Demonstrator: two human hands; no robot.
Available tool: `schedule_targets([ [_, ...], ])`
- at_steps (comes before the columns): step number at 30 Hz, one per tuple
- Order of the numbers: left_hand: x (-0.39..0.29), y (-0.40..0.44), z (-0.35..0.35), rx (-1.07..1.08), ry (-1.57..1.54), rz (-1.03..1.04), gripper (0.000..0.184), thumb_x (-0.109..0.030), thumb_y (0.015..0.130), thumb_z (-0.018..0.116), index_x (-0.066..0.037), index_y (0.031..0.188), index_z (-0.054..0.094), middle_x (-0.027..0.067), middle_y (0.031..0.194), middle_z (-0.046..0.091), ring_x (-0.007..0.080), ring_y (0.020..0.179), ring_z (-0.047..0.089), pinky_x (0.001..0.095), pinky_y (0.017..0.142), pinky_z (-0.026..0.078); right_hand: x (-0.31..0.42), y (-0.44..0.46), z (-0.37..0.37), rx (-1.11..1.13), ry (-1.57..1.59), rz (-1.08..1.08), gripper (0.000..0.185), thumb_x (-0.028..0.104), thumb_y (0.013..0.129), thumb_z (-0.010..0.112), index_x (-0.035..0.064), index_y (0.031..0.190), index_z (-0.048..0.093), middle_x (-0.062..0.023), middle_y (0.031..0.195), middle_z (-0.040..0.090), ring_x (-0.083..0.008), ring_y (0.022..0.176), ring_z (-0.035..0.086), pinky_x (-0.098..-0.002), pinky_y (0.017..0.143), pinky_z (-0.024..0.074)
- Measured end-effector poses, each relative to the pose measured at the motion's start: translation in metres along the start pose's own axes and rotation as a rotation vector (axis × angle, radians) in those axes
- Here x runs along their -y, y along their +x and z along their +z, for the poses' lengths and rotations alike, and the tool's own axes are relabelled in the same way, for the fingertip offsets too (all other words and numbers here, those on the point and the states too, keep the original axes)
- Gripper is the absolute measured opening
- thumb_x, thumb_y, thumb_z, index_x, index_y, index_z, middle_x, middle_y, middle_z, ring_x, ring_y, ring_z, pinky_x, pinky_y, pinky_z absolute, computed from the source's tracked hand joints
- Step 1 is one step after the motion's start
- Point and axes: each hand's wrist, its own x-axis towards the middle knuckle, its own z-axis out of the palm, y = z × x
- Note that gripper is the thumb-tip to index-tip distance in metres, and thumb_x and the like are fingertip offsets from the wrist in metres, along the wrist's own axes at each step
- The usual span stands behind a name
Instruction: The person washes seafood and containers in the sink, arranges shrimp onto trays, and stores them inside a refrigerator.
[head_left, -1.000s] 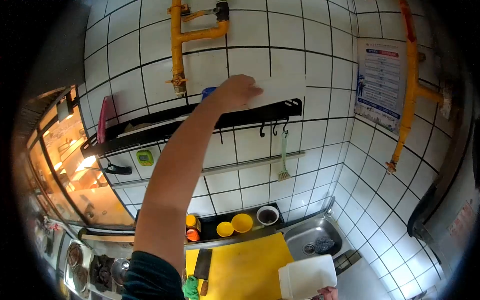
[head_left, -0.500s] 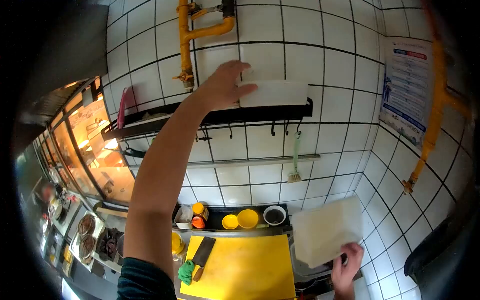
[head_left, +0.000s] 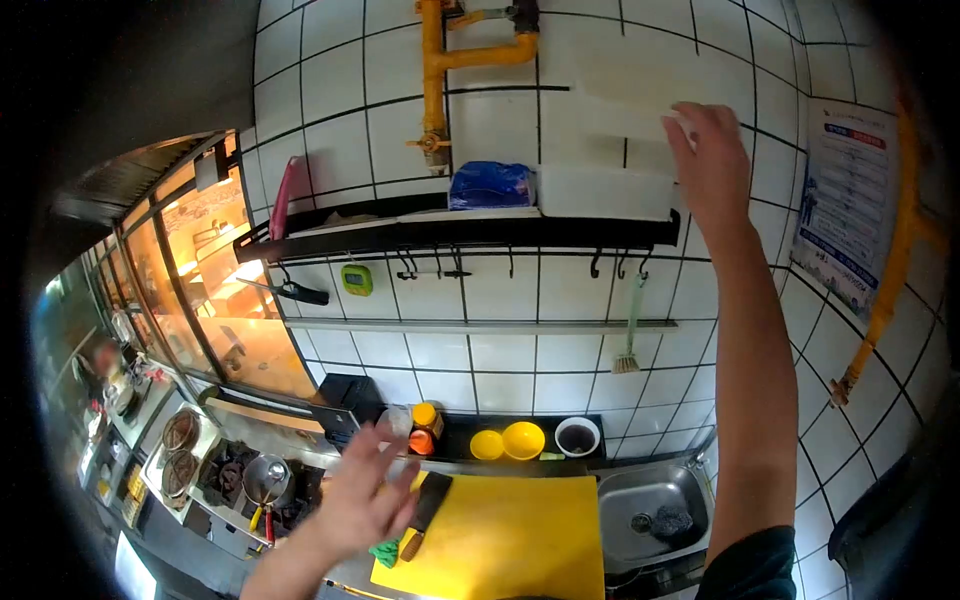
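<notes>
My right hand (head_left: 715,150) is raised above the right end of the wall shelf, gripping the right edge of a flat white rectangular panel (head_left: 625,85). The panel almost blends into the tiles; whether it is a lid or a board I cannot tell. Below it a white container (head_left: 605,192) stands on the black shelf (head_left: 460,232), beside a blue package (head_left: 492,186). My left hand (head_left: 365,500) is low, fingers apart and holding nothing. It hangs near a cleaver (head_left: 430,505) lying on the yellow cutting board (head_left: 510,530); a green cloth (head_left: 385,552) is partly hidden by it.
A metal sink (head_left: 655,510) with a dark scrubber is right of the board. Yellow bowls (head_left: 523,440) and a white bowl (head_left: 577,437) line the wall. Hooks hold a brush (head_left: 627,345) and a green timer (head_left: 356,280). A pot (head_left: 267,480) sits on the stove; yellow pipes (head_left: 433,100) cross the wall.
My right hand has lifted the white panel from over the sink to above the shelf, uncovering the sink. My left hand has dropped from the white container to the cutting board. The view has shifted left.
</notes>
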Motion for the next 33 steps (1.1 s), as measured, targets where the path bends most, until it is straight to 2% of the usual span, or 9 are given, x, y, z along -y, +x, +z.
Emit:
schedule_targets([
  [5, -0.039, -0.157, 0.047, 0.232, -0.232, -0.616, 0.045, -0.008, 0.074, 0.074, 0.000, 0.117, 0.062, 0.0293, 0.134, 0.050, 0.0524, 0.129, 0.044, 0.0563, 0.109, 0.039, 0.032, 0.018, 0.035, 0.433, -0.221, 0.090, 0.033, 0.030, 0.100, 0.059, 0.0082, 0.123, 0.065, -0.0142, 0.116, 0.061, -0.0282, 0.106, 0.063, -0.0420, 0.092, 0.0532],
  [8, -0.069, -0.181, 0.028, 0.137, -0.178, -0.707, 0.043, -0.006, 0.084, 0.069, -0.001, 0.126, 0.059, 0.0279, 0.137, 0.049, 0.0470, 0.125, 0.048, 0.0509, 0.105, 0.043, 0.035, 0.019, 0.040, 0.553, -0.190, 0.052, 0.035, 0.032, 0.100, 0.057, 0.0088, 0.125, 0.064, -0.0132, 0.119, 0.062, -0.0284, 0.109, 0.062, -0.0420, 0.097, 0.0509],
  [10, -0.079, -0.215, 0.029, 0.152, -0.213, -0.887, 0.049, -0.004, 0.087, 0.063, -0.002, 0.136, 0.054, 0.0289, 0.140, 0.047, 0.0491, 0.133, 0.041, 0.0530, 0.113, 0.035, 0.019, 0.023, 0.045, 0.513, -0.190, -0.170, 0.035, 0.031, 0.098, 0.059, 0.0092, 0.125, 0.065, -0.0159, 0.116, 0.064, -0.0318, 0.106, 0.063, -0.0424, 0.095, 0.0505],
  [11, -0.074, -0.227, 0.028, 0.136, -0.298, -0.905, 0.060, -0.006, 0.086, 0.067, -0.009, 0.143, 0.048, 0.0271, 0.142, 0.047, 0.0486, 0.136, 0.038, 0.0536, 0.114, 0.032, 0.015, 0.025, 0.048, 0.498, -0.182, -0.280, 0.035, 0.030, 0.097, 0.060, 0.0094, 0.125, 0.066, -0.0172, 0.115, 0.065, -0.0335, 0.104, 0.064, -0.0425, 0.094, 0.0503],
  [13, -0.067, -0.241, 0.036, 0.104, -0.184, -0.926, 0.047, -0.005, 0.078, 0.071, -0.003, 0.123, 0.058, 0.0289, 0.138, 0.048, 0.0507, 0.132, 0.042, 0.0553, 0.112, 0.035, 0.016, 0.031, 0.055, 0.458, -0.045, 0.073, 0.039, 0.034, 0.096, 0.060, 0.0107, 0.127, 0.065, -0.0175, 0.116, 0.067, -0.0327, 0.106, 0.064, -0.0421, 0.095, 0.0494],
  [15, -0.064, -0.239, 0.037, 0.113, -0.114, -0.942, 0.040, -0.003, 0.075, 0.072, 0.001, 0.114, 0.063, 0.0290, 0.136, 0.049, 0.0511, 0.131, 0.044, 0.0562, 0.109, 0.039, 0.014, 0.034, 0.051, 0.617, 0.053, 0.092, 0.043, 0.039, 0.097, 0.060, 0.0108, 0.129, 0.064, -0.0175, 0.118, 0.068, -0.0304, 0.108, 0.064, -0.0420, 0.095, 0.0491],
  [25, -0.050, -0.230, 0.095, 0.256, -0.383, -0.816, 0.039, 0.001, 0.077, 0.073, 0.003, 0.115, 0.064, 0.0282, 0.133, 0.054, 0.0483, 0.127, 0.050, 0.0517, 0.104, 0.046, 0.068, -0.102, -0.017, 0.162, -0.169, -0.381, 0.056, 0.042, 0.092, 0.069, 0.0021, 0.130, 0.057, -0.0223, 0.135, 0.053, -0.0405, 0.114, 0.057, -0.0505, 0.099, 0.0470],
  [31, -0.038, -0.313, 0.203, 0.500, -0.465, -0.897, 0.046, -0.009, 0.083, 0.067, 0.002, 0.126, 0.056, 0.0237, 0.122, 0.058, 0.0438, 0.108, 0.058, 0.0481, 0.092, 0.051, 0.093, -0.374, -0.069, 1.048, 0.176, -0.094, 0.032, 0.011, 0.091, 0.066, 0.0039, 0.122, 0.064, -0.0131, 0.137, 0.057, -0.0327, 0.118, 0.063, -0.0392, 0.083, 0.0593],
  [33, -0.030, -0.330, 0.238, 0.576, -0.410, -0.896, 0.051, -0.009, 0.085, 0.065, 0.001, 0.133, 0.050, 0.0252, 0.121, 0.058, 0.0450, 0.108, 0.056, 0.0510, 0.091, 0.050, 0.091, -0.489, -0.102, 1.321, 0.142, 0.249, 0.041, 0.009, 0.091, 0.063, 0.0047, 0.131, 0.058, -0.0172, 0.146, 0.048, -0.0331, 0.132, 0.052, -0.0433, 0.098, 0.0543],
])
